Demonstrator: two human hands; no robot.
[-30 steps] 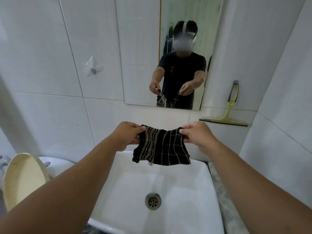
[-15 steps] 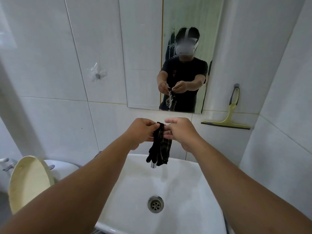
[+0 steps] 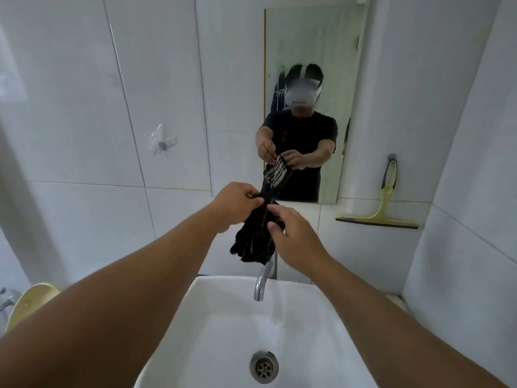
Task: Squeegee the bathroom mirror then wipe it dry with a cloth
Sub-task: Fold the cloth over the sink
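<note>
Dark striped cloth [image 3: 256, 236] bunched above the tap [image 3: 261, 284], pinched at its top by the left hand [image 3: 237, 205] — right hand [image 3: 291, 233] gripping its side. Mirror [image 3: 313, 65] behind; squeegee [image 3: 383, 203] hung right of it. Sink [image 3: 223, 331] below.

My left hand [image 3: 237, 203] pinches the top of the bunched dark cloth [image 3: 256, 233] above the tap [image 3: 261, 284] and sink [image 3: 223, 331]; my right hand [image 3: 293, 236] grips its side. The squeegee [image 3: 383, 208] hangs right of the mirror [image 3: 313, 51].
</note>
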